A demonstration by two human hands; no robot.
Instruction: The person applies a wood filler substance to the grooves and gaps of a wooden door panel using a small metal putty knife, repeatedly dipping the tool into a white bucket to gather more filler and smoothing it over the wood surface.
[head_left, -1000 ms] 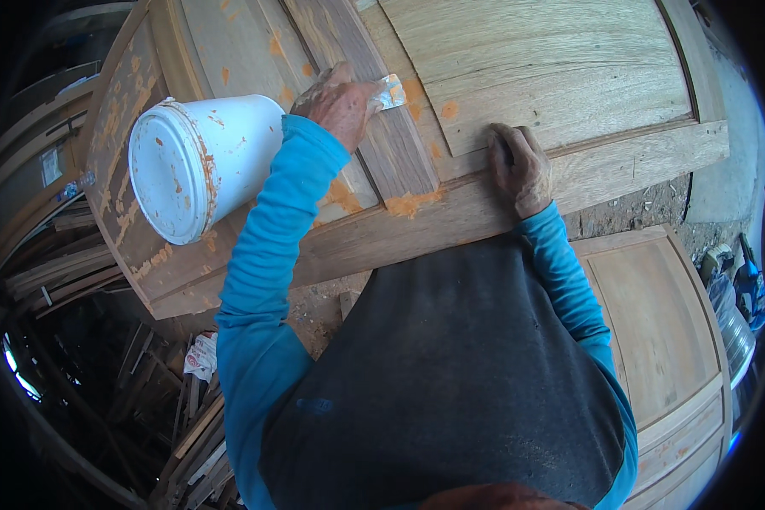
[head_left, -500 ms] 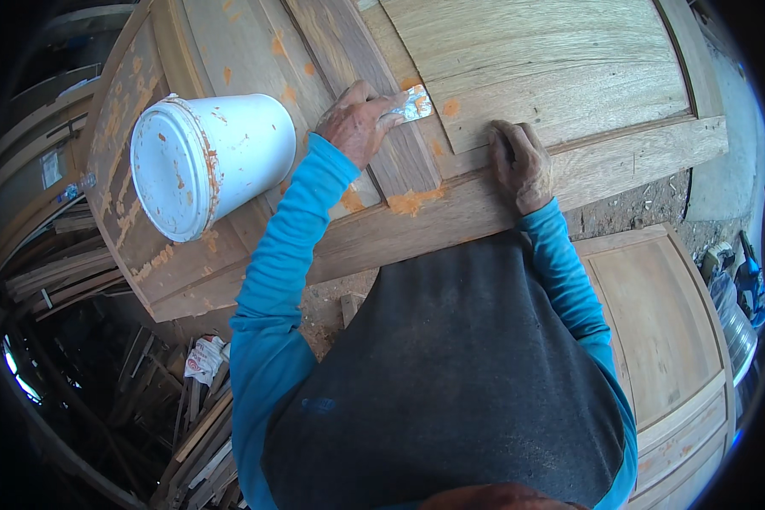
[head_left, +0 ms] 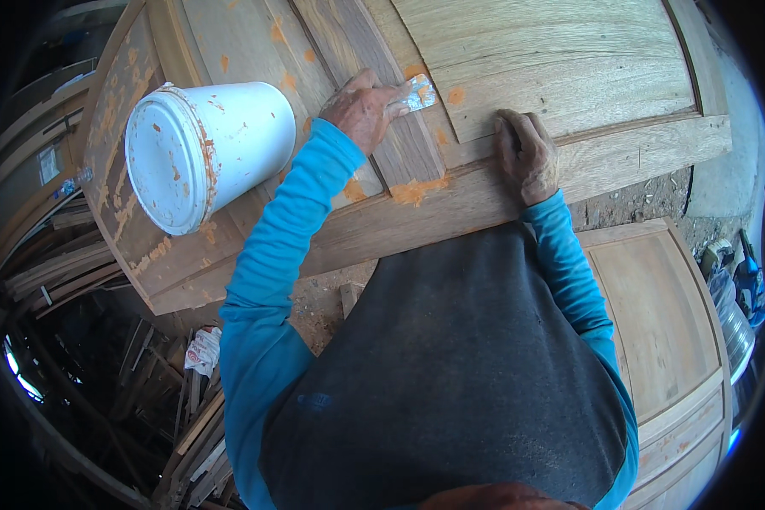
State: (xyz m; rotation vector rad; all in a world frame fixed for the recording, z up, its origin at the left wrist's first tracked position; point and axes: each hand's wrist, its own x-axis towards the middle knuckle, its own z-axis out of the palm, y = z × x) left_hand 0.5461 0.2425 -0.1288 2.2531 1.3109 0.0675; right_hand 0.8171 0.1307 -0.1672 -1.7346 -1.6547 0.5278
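A wooden panel door [head_left: 569, 76] lies in front of me, its rails and panels dabbed with orange filler. My left hand [head_left: 361, 110] grips a small putty knife [head_left: 421, 93] with a smeared metal blade. That blade rests on the wood beside the large panel's corner, with a bit of orange on it. My right hand [head_left: 529, 160] leans on the near rail, its fingers curled closed; whatever is inside them, if anything, is hidden. An orange filler patch [head_left: 418, 190] covers the joint below my left hand. Left of that hand, a white plastic bucket [head_left: 251, 127] with orange smears sits on the door.
A second panel door [head_left: 667, 314] is at the lower right. Wood strips [head_left: 204, 433] are piled at the lower left, with a white bag [head_left: 202, 351] on them. More timber [head_left: 64, 272] is stacked along the left. Plastic-wrapped items [head_left: 731, 310] stand at the far right.
The whole view has shifted slightly, so the door sits a little higher. Both hands and the putty knife keep nearly the same places on the wood.
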